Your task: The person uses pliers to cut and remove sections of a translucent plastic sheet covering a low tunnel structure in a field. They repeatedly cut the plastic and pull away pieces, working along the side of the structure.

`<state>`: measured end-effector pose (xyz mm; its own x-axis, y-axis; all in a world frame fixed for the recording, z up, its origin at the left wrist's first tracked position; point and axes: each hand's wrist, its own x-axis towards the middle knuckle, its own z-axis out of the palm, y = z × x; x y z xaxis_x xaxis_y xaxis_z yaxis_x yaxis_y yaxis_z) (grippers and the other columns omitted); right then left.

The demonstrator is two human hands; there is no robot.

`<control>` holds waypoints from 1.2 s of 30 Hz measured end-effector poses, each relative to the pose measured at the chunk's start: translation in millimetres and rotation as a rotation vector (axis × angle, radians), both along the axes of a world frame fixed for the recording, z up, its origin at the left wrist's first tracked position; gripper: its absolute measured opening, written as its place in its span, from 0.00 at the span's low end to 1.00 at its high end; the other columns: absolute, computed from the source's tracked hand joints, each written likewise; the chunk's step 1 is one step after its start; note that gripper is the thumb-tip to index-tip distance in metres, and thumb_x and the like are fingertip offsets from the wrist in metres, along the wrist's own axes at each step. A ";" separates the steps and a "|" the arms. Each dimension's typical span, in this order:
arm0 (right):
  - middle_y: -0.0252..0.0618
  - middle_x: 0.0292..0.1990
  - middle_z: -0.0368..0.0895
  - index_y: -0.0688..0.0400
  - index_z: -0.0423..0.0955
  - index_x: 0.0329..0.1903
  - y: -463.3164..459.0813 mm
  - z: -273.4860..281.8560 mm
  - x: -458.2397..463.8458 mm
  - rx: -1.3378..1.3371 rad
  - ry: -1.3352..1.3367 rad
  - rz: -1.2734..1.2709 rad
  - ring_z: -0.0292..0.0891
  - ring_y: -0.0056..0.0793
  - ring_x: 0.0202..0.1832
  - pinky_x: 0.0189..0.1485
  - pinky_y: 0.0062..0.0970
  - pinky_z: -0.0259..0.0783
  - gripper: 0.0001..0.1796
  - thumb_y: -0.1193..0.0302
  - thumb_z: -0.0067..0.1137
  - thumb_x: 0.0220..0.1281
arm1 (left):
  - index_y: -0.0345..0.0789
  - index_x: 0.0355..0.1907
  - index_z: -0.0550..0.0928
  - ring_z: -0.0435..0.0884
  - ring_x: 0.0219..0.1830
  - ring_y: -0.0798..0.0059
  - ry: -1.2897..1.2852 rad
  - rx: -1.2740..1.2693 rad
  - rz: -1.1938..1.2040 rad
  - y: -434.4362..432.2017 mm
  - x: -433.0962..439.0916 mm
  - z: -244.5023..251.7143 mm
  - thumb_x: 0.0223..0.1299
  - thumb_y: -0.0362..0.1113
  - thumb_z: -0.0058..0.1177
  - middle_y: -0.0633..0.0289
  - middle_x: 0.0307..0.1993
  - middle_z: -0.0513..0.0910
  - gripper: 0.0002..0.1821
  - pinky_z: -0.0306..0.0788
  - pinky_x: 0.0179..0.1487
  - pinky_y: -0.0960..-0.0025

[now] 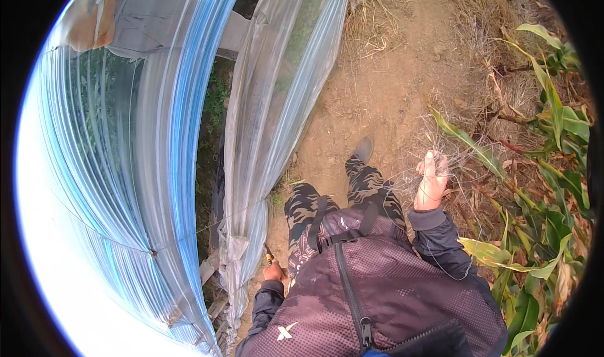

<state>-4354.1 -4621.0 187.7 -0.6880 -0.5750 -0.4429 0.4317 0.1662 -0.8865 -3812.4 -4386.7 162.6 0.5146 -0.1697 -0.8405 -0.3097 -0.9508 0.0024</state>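
A loose tangle of thin wire or line (455, 161) lies over the fingers of my right hand (432, 182), which is raised at the right in front of my leg, thumb up. Strands trail from it across my thigh and down along my sleeve. At the lower left, my left hand (274, 271) is closed around a small tool with a black and yellow handle (269, 258), perhaps pliers or a cutter. Beside that hand hangs gathered translucent plastic sheeting (250, 215); whether they touch is unclear.
Clear and blue plastic film (188, 97) of a greenhouse covers the left, with a person in grey clothes (155, 19) seen through it. A thin cord (231, 215) crosses the film. Bare dirt path (377, 88) runs ahead; dry straw and maize plants (557, 225) line the right.
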 end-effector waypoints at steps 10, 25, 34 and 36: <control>0.27 0.28 0.70 0.56 0.72 0.44 -99.0 21.4 -41.8 -0.173 0.104 0.164 0.64 0.15 0.28 0.34 0.21 0.64 0.03 0.71 0.54 0.77 | 0.29 0.41 0.79 0.83 0.27 0.69 0.164 -0.391 0.074 -221.8 -109.3 -27.1 0.70 0.40 0.52 0.59 0.28 0.81 0.14 0.78 0.31 0.64; 0.24 0.26 0.64 0.55 0.70 0.39 -297.1 58.7 -100.9 -0.056 0.249 0.074 0.59 0.15 0.27 0.34 0.22 0.61 0.05 0.72 0.53 0.77 | 0.32 0.52 0.83 0.80 0.36 0.75 0.206 -0.721 -0.131 -655.3 -224.9 -134.9 0.68 0.43 0.57 0.63 0.35 0.83 0.18 0.73 0.41 0.67; 0.26 0.28 0.66 0.55 0.69 0.40 -414.4 7.2 -157.8 0.104 0.135 0.116 0.60 0.16 0.29 0.36 0.22 0.62 0.05 0.72 0.55 0.76 | 0.24 0.49 0.81 0.82 0.40 0.66 -0.079 -0.457 -0.049 -786.8 -235.7 -184.6 0.64 0.46 0.55 0.53 0.38 0.84 0.24 0.72 0.44 0.58; 0.26 0.28 0.67 0.56 0.69 0.41 -445.7 -11.2 -183.7 0.141 0.114 0.233 0.61 0.17 0.29 0.36 0.22 0.62 0.05 0.72 0.55 0.76 | 0.21 0.49 0.80 0.84 0.40 0.62 -0.148 -0.323 -0.023 -805.2 -232.9 -186.3 0.63 0.46 0.54 0.50 0.38 0.84 0.26 0.73 0.44 0.57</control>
